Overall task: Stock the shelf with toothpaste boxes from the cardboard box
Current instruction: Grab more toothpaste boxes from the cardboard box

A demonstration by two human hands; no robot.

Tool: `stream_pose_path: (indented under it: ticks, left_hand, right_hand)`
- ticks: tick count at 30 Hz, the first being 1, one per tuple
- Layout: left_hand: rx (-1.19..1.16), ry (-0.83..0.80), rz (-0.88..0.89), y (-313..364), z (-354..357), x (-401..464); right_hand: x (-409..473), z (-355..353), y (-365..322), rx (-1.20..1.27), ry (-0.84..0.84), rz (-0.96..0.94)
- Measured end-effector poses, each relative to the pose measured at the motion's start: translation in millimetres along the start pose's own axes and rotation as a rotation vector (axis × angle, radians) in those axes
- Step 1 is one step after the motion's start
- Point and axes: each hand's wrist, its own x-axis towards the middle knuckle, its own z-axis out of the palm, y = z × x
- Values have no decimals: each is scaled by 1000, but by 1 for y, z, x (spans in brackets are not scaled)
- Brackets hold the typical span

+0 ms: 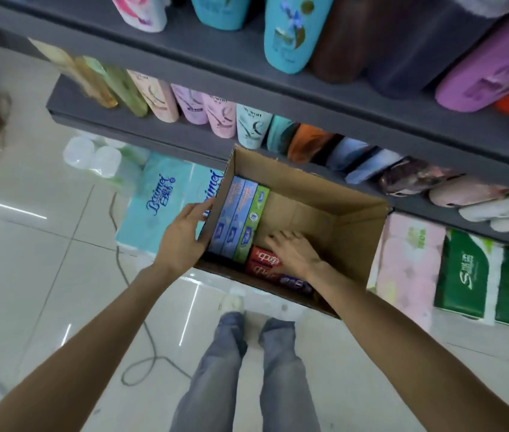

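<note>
With our left hand (184,232) gripping the box (334,226) wall at frame centre and our right hand (293,251) lying flat on the red toothpaste (261,260), the one-handed box may tip.

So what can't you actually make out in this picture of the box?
Head view only:
- Red toothpaste boxes: partly covered by the right hand; whether it grips one is unclear.
- Dark box: hidden under the wrist; label unreadable.
- Cardboard box: underside and support unseen; the left hand holds its wall.
- Top-shelf bottles: cut off, blurred.
</note>
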Motion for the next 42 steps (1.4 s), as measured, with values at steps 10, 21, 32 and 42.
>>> stream_pose_path:
  ticks: [10,21,32,42]
  left_hand:
    - [-38,48,40,-3,6,-1]
    - [-69,54,28,-8,10,-2]
    - [-38,89,-3,12,-2,-8]
    - [-1189,-269,-340,149,-71,-46]
  right_hand:
    - [27,31,-2,-5,-79,10]
    - [23,32,9,314,-41,343]
    - [-32,-20,12,715,36,471]
    - [-182,-205,-25,1353,299,48]
